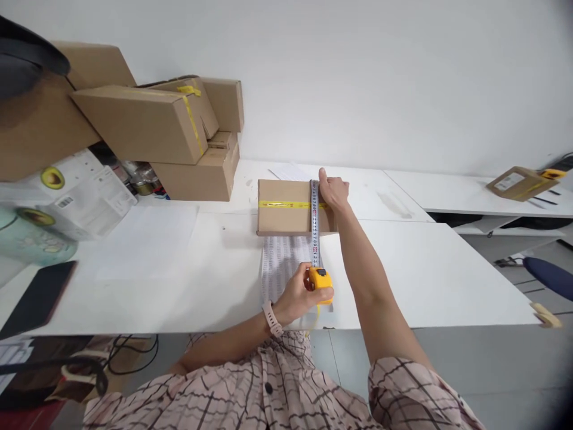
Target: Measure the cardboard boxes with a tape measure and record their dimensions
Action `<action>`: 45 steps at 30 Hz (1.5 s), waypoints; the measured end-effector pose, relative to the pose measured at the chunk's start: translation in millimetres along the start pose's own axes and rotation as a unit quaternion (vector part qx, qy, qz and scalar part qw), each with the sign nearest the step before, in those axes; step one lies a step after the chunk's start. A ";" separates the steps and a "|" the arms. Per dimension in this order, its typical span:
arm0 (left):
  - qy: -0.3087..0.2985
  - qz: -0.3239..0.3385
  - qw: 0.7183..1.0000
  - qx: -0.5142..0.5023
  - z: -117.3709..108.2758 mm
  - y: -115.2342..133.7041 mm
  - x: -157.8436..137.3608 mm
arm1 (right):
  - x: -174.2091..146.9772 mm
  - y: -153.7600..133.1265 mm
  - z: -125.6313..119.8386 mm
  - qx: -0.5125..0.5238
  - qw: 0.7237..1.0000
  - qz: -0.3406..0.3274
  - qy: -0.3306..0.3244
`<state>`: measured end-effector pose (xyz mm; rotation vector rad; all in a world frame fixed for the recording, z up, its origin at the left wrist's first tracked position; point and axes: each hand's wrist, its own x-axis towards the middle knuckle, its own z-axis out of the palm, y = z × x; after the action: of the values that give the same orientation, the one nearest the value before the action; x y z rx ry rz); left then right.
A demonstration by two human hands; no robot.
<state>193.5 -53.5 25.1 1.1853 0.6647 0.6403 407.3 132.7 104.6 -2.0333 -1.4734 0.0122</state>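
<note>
My left hand (296, 295) grips the yellow case of a tape measure (321, 289) close to the table's front edge. Its pale blade (316, 224) runs out away from me across the top of a small cardboard box (285, 221). Yellow tape (282, 204) crosses that box lengthwise. At the box's far edge, my right hand (335, 190) is closed at the end of the blade, with the thumb beside it; the contact of the other fingers is partly hidden. Under the near side of the box lies a printed sheet (284, 263), partly covered.
Stacked cardboard boxes (143, 122) stand at the back left, with white avocado-print cartons (85, 191) before them. A dark phone or tablet (40, 298) lies on the white table (403, 269) at left. Another small box (514, 182) is far right, near a blue seat (550, 278).
</note>
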 end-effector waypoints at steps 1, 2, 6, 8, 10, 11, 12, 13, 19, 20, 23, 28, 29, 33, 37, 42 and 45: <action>-0.001 -0.004 1.000 -0.007 1.7 -0.5 -0.1 | -0.1 0.2 0.2 -0.002 1.000 -0.004 0.000; -0.002 -0.005 1.000 -0.011 3.1 -1.1 0.0 | -0.3 0.4 0.4 -0.002 1.000 -0.009 0.000; -0.001 0.006 1.000 -0.010 5.4 -4.5 2.4 | -1.6 -0.5 0.4 -0.003 1.000 -0.017 -0.002; 0.004 0.005 1.000 -0.006 5.9 -7.1 3.7 | -2.8 -1.9 -0.1 -0.006 1.000 -0.018 -0.001; 0.008 0.000 1.000 0.001 6.3 -10.5 4.5 | -4.0 -3.5 -0.9 -0.007 1.000 -0.018 -0.002; 0.009 -0.001 1.000 0.007 6.3 -12.4 4.9 | -4.4 -4.3 -1.3 -0.007 1.000 -0.017 -0.002; 0.011 -0.001 1.000 0.015 6.3 -14.4 5.3 | -4.6 -4.9 -1.6 -0.006 1.000 -0.016 -0.003; 0.012 0.000 1.000 0.024 6.2 -16.4 5.7 | -4.7 -5.4 -1.8 -0.005 1.000 -0.015 -0.002; 0.027 0.009 0.998 0.063 6.5 -25.9 10.2 | -2.2 -4.5 0.4 -0.006 1.000 -0.023 0.007; 0.028 0.007 0.997 0.067 6.8 -26.7 10.8 | -1.8 -3.9 1.0 -0.006 1.000 -0.023 0.008; 0.024 0.004 0.997 0.070 7.2 -27.0 11.7 | -0.9 -2.1 2.4 -0.006 1.000 -0.026 0.008; 0.020 0.010 0.997 0.070 7.2 -26.7 11.2 | -1.0 -1.0 2.9 -0.015 0.999 -0.031 0.008; 0.019 0.011 0.997 0.068 7.5 -27.5 11.5 | -1.2 -1.2 2.8 -0.018 0.999 -0.031 0.004; 0.018 0.013 0.998 0.058 9.1 -29.4 14.1 | -2.4 -1.9 2.4 -0.026 0.999 -0.029 -0.003; -0.018 -0.012 1.000 0.013 0.1 -12.8 5.7 | -3.3 0.8 1.0 -0.011 1.000 -0.024 0.005; -0.091 0.000 0.994 -0.059 -45.7 33.0 -35.4 | -5.7 5.4 -2.0 0.032 0.999 0.016 -0.002; 0.016 0.128 0.992 0.015 -82.3 53.8 -51.9 | -13.8 5.4 -4.5 0.047 0.999 0.010 0.000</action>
<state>92.3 -28.7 64.0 1.3025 0.5536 0.8683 408.3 117.6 100.9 -1.9728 -1.4254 0.0895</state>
